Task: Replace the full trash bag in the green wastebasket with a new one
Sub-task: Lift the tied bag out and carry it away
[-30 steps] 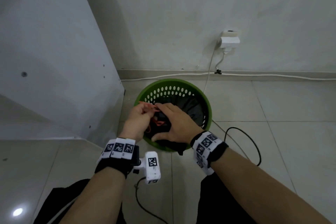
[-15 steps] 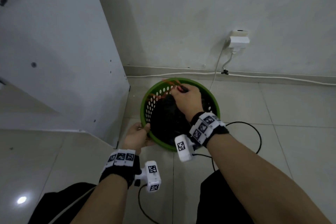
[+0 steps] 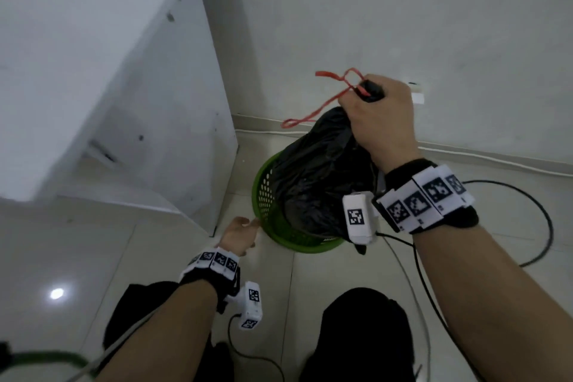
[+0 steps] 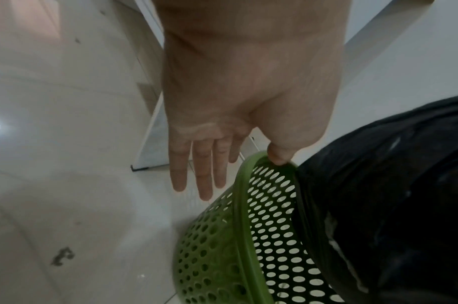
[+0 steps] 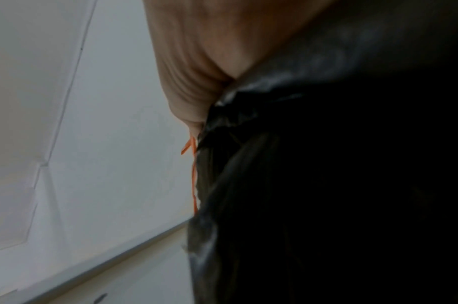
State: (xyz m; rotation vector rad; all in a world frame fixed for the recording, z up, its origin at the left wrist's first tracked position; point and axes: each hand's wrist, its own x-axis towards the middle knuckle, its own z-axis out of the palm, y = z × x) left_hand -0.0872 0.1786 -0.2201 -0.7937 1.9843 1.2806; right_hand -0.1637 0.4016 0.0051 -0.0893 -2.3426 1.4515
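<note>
Black full trash bag (image 3: pixel 322 170), fist-gripped by the right hand (image 3: pixel 378 115), is half out of the green wastebasket (image 3: pixel 263 195); flat-fingered left hand (image 3: pixel 237 234), at its seven o'clock rim, should steady it during lifting.

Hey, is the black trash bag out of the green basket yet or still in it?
Partly out. The right hand grips the black trash bag by its gathered neck, but its lower part still sits inside the green basket.

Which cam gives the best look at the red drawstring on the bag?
Head view: the red drawstring trails in loops from the right hand, which grips the black trash bag by its neck. Right wrist shows only a thin orange-red strip beside the bag. Left wrist shows none, just the green wastebasket.
</note>
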